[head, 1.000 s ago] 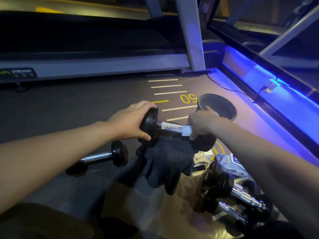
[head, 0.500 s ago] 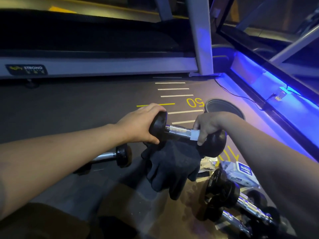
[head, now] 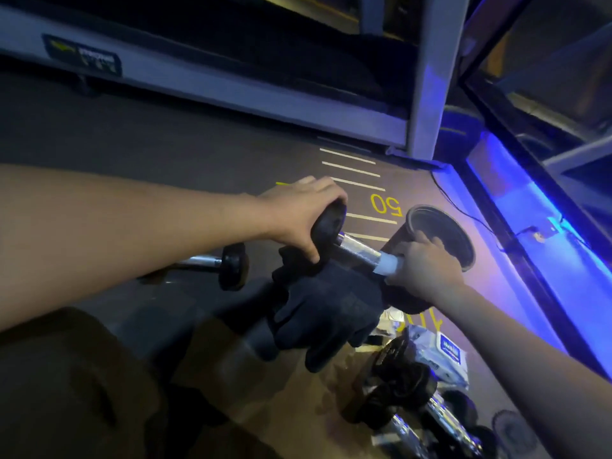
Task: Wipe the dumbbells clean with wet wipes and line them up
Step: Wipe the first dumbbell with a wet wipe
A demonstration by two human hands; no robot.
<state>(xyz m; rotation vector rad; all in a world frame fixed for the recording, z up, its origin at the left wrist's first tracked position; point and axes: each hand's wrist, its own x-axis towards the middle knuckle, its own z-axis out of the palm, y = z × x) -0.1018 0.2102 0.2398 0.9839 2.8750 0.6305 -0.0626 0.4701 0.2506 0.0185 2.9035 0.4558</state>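
A black dumbbell with a chrome handle [head: 359, 250] is held above the floor. My left hand [head: 303, 215] grips its left weight head. My right hand [head: 427, 266] wraps a white wet wipe [head: 389, 265] round the handle by the right head. A pair of dark gloves [head: 328, 309] lies under the dumbbell. A second dumbbell [head: 218, 263] lies on the floor to the left, partly behind my left forearm. More dumbbells [head: 427, 409] are piled at lower right, beside the wet wipe pack [head: 445, 356].
A black round bin [head: 440, 233] stands just behind my right hand. A treadmill frame [head: 231, 91] and its grey upright [head: 433, 77] run along the far side. Blue-lit ledge with a cable [head: 543, 233] borders the right. The floor carries yellow and white markings [head: 385, 205].
The camera has tilted and swung, so the scene looks rotated. My right hand with the wipe stays at the handle's right end; the dumbbell now slopes down to the right.
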